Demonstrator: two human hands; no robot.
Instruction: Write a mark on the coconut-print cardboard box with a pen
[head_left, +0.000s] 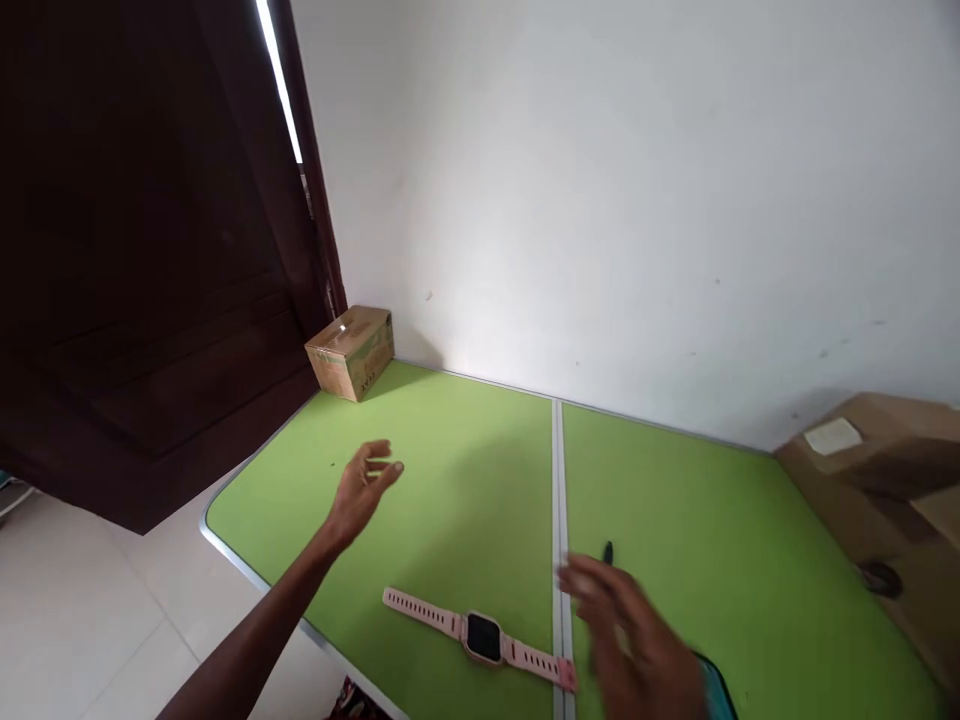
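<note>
A: Left hand (365,487)?
B: Raised over the green table (465,480), fingers loosely spread — holding nothing.
A: Right hand (626,635)?
B: Blurred, low near the table's centre seam. Looks open, empty; can't tell for sure.
A: Watch (484,637)?
B: Pink, flat on the table, strap stretched out — just left of the right hand, not touched. Small cardboard box (351,352) at far corner.

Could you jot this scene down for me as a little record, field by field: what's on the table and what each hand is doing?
surface: green table with a metal seam down the middle
watch: pink watch lying flat, strap spread out, near the front edge
left hand: left hand raised over the table, open, holding nothing
right hand: right hand blurred, beside the strap's end, no grip visible
pen: small dark pen just beyond the right hand
boxes: small box in the far corner; big box at right
</note>
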